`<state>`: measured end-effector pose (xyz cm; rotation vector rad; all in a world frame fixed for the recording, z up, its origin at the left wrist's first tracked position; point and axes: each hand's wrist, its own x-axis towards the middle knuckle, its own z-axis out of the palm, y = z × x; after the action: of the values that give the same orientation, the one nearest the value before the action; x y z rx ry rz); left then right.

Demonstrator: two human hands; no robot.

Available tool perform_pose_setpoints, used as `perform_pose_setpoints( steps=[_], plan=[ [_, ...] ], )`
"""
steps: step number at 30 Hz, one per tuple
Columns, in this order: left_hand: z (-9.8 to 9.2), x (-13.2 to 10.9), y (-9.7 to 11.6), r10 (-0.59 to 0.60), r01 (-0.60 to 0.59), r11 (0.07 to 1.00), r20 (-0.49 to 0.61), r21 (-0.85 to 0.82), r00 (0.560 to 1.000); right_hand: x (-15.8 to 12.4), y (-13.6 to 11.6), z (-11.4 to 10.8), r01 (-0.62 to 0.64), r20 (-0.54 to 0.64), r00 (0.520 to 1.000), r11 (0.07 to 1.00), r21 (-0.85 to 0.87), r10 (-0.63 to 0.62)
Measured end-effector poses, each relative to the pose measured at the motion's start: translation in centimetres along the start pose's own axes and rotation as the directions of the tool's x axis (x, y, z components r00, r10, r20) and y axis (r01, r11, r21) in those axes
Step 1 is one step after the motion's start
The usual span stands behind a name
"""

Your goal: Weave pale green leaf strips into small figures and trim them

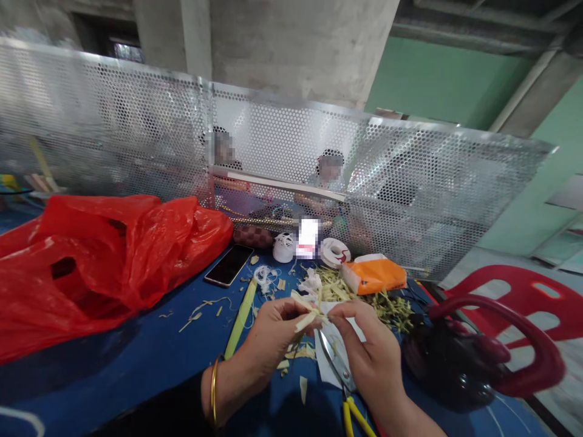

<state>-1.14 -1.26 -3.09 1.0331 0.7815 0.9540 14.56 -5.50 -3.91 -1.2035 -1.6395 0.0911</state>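
Observation:
My left hand [269,340] and my right hand [364,349] meet over the blue table [136,364]. Both pinch a small bundle of pale yellow leaf strips [306,311] between fingertips. The left wrist wears a gold bangle [213,388]. Scissors with yellow handles [341,376] lie under my right hand on a white paper. Cut strip scraps [300,358] lie scattered below the hands.
A big red plastic bag [104,261] fills the left. A phone [229,265], a long green strip [241,315], white tape rolls [334,252], an orange packet [374,274], a heap of shreds [387,303] and a dark handbag [460,358] surround me. Two people sit behind a perforated metal screen [136,133].

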Motion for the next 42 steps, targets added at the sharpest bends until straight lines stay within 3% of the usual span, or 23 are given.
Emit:
perform_pose_setpoints(
  steps=[3, 6, 9, 11, 15, 22, 26, 29, 33, 35, 38, 42],
  plan=[
    [-0.1, -0.2, 0.2, 0.031, -0.032, 0.999, 0.033, 0.018, 0.999, 0.3, 0.1, 0.1, -0.274, 0.099, 0.961, 0.942, 0.192, 0.26],
    [-0.2, -0.3, 0.2, 0.053, -0.057, 0.998, 0.131, 0.028, 0.99, 0.6, 0.2, 0.2, -0.505, 0.243, 0.863, 0.743, 0.44, 0.443],
    [-0.3, -0.2, -0.1, 0.031, -0.034, 0.999, 0.187, 0.014, 0.982, 0.7, 0.3, 0.3, -0.607, 0.329, 0.788, 0.563, 0.561, 0.521],
    [-0.3, 0.0, -0.4, 0.008, -0.006, 1.0, 0.205, -0.013, 0.979, 0.6, 0.3, 0.3, -0.605, 0.292, 0.784, 0.568, 0.558, 0.548],
    [-0.3, 0.3, -0.7, -0.002, 0.015, 0.998, 0.218, -0.056, 0.976, 0.6, 0.4, 0.2, -0.554, 0.202, 0.828, 0.703, 0.445, 0.524],
    [-0.4, 0.1, -0.3, 0.066, -0.069, 0.998, 0.165, 0.014, 0.984, 0.8, 0.1, 0.0, -0.473, 0.177, 0.88, 0.842, 0.258, 0.44],
    [-0.5, 0.4, -0.6, 0.046, -0.05, 0.998, 0.086, 0.044, 0.995, 0.8, -0.1, -0.2, -0.445, 0.159, 0.894, 0.866, 0.227, 0.418],
    [-0.5, 0.4, -0.6, 0.02, -0.024, 0.998, 0.064, 0.059, 0.998, 0.8, 0.2, 0.0, -0.531, 0.221, 0.847, 0.781, 0.329, 0.483],
    [-0.3, -0.1, -0.4, -0.034, 0.022, 0.998, 0.171, 0.067, 0.985, 0.7, 0.7, 0.6, -0.673, 0.396, 0.731, 0.494, 0.551, 0.555],
    [-0.3, -0.2, -0.5, -0.075, 0.062, 0.996, 0.213, 0.068, 0.974, 0.6, 0.8, 0.8, -0.691, 0.433, 0.7, 0.386, 0.611, 0.568],
    [-0.4, -0.1, -0.8, -0.077, 0.057, 0.994, 0.234, 0.092, 0.969, 0.5, 0.8, 0.9, -0.678, 0.406, 0.686, 0.329, 0.657, 0.604],
    [-0.4, 0.1, -0.7, -0.028, -0.008, 0.989, 0.238, 0.149, 0.971, 0.4, 0.6, 1.0, -0.666, 0.356, 0.678, 0.331, 0.669, 0.643]
  ],
)
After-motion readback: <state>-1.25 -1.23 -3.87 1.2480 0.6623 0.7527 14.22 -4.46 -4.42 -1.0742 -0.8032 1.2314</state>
